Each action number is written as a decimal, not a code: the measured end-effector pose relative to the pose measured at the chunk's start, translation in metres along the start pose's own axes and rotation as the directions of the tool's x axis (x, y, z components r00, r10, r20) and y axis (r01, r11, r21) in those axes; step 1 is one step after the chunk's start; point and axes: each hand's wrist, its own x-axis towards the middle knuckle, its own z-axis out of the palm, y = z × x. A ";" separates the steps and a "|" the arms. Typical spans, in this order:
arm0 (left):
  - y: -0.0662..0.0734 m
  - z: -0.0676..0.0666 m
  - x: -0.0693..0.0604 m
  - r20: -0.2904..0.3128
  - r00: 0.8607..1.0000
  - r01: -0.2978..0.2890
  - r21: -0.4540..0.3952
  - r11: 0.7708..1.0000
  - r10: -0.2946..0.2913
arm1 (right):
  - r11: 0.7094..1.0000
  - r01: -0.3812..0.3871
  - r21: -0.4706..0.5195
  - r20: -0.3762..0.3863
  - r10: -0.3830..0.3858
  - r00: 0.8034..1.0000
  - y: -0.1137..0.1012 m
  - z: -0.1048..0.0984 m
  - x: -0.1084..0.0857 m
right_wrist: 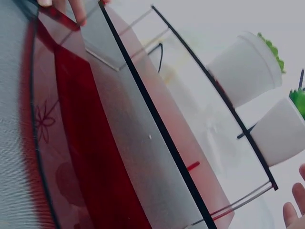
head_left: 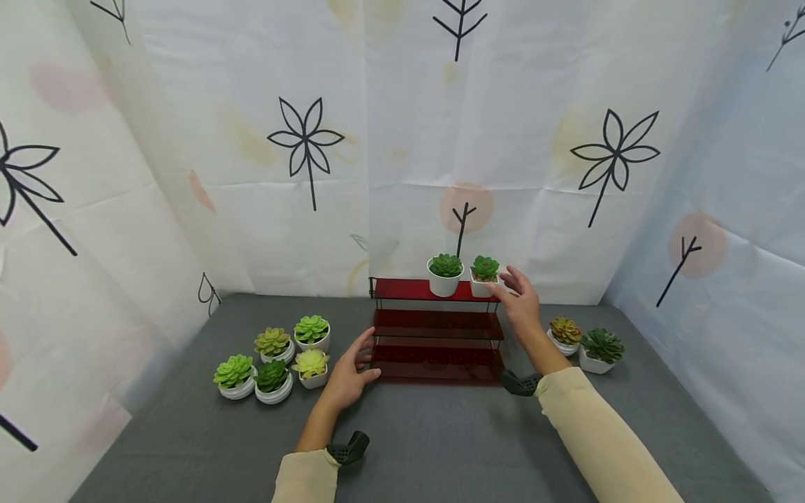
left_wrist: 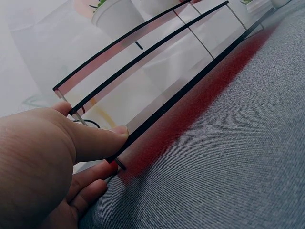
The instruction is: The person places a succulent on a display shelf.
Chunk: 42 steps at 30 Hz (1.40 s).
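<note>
A three-tier rack of clear red shelves (head_left: 438,324) with thin metal posts stands on the grey cloth. My left hand (head_left: 348,377) grips its left end; in the left wrist view the thumb (left_wrist: 102,143) lies on the lowest shelf's edge, with other fingers under it. On the top shelf sit a green succulent in a round white pot (head_left: 444,285) and, to its right, another in a squarish white pot (head_left: 483,288). My right hand (head_left: 523,311) is beside the squarish pot, fingers loosely extended. In the right wrist view its fingertips (right_wrist: 299,193) appear apart from that pot (right_wrist: 281,136).
Several potted succulents (head_left: 272,377) stand grouped on the cloth left of the rack. To the right are an orange-green succulent (head_left: 564,332) and a dark green one (head_left: 600,347), near my right forearm. A patterned white curtain (head_left: 402,140) hangs behind and along both sides.
</note>
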 end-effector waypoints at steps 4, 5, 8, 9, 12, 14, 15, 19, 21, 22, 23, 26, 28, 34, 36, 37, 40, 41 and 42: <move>0.000 0.000 0.000 -0.003 1.000 0.004 0.004 1.000 -0.004 | 0.999 0.034 0.033 -0.052 -0.032 0.998 -0.002 -0.005 -0.011; 0.000 0.000 0.000 -0.004 1.000 0.005 0.007 1.000 -0.005 | 0.998 0.045 0.033 -0.065 -0.042 0.997 -0.002 -0.006 -0.013; 0.000 0.000 0.000 -0.008 1.000 0.011 0.014 1.000 -0.011 | 0.998 0.069 0.003 -0.090 -0.068 0.994 -0.003 -0.010 -0.022; 0.000 0.000 0.000 -0.009 1.000 0.011 0.015 1.000 -0.011 | 0.997 0.072 -0.013 -0.095 -0.073 0.993 -0.003 -0.012 -0.025; 0.000 0.000 -0.001 -0.010 1.000 0.013 0.014 1.000 -0.013 | 0.995 0.069 -0.073 -0.096 -0.076 0.992 -0.002 -0.019 -0.033; 0.001 0.000 -0.002 -0.011 1.000 0.012 0.012 1.000 -0.012 | 0.993 0.073 -0.094 -0.094 -0.082 0.992 -0.001 -0.023 -0.039; 0.001 0.000 -0.002 -0.011 1.000 0.012 0.010 1.000 -0.012 | 0.992 0.072 -0.102 -0.094 -0.082 0.992 -0.001 -0.026 -0.042; -0.001 -0.001 -0.001 -0.010 1.000 0.011 0.006 1.000 -0.011 | 0.989 0.094 -0.115 -0.085 -0.104 0.991 0.002 -0.036 -0.053; -0.002 -0.001 0.000 -0.010 1.000 0.007 0.002 1.000 -0.007 | 0.985 0.112 -0.134 -0.085 -0.124 0.989 0.004 -0.040 -0.058; -0.003 -0.001 0.001 -0.010 1.000 0.004 0.001 1.000 -0.004 | 0.980 0.126 -0.152 -0.086 -0.140 0.986 0.005 -0.043 -0.060; -0.003 -0.001 0.001 -0.011 1.000 0.003 0.000 1.000 -0.003 | 0.976 0.140 -0.169 -0.088 -0.157 0.984 0.006 -0.045 -0.063; -0.004 -0.001 0.001 -0.009 1.000 -0.007 -0.006 1.000 0.007 | 0.946 0.189 -0.262 -0.099 -0.221 0.970 0.010 -0.051 -0.069; -0.004 -0.001 0.001 -0.007 1.000 -0.008 -0.008 1.000 0.007 | 0.924 0.209 -0.319 -0.115 -0.257 0.960 0.013 -0.055 -0.073; -0.003 0.000 0.002 -0.003 1.000 -0.002 0.004 1.000 0.002 | 0.903 0.224 -0.367 -0.201 -0.312 0.929 0.021 -0.068 -0.085; -0.004 0.000 0.002 -0.004 1.000 -0.007 0.006 1.000 0.007 | 0.906 0.212 -0.367 -0.230 -0.309 0.923 0.024 -0.071 -0.089; -0.003 0.000 0.002 -0.004 1.000 -0.008 0.004 1.000 0.008 | 0.907 0.208 -0.366 -0.243 -0.309 0.920 0.026 -0.073 -0.091; -0.003 0.000 0.002 -0.002 1.000 -0.005 0.007 1.000 0.005 | 0.909 0.186 -0.372 -0.277 -0.300 0.913 0.034 -0.080 -0.096; -0.003 0.000 0.002 -0.002 1.000 -0.005 0.007 1.000 0.005 | 0.907 0.179 -0.381 -0.282 -0.299 0.911 0.037 -0.082 -0.098; -0.002 0.000 0.001 -0.002 1.000 -0.003 0.007 1.000 0.003 | 0.907 0.174 -0.383 -0.286 -0.296 0.911 0.040 -0.084 -0.099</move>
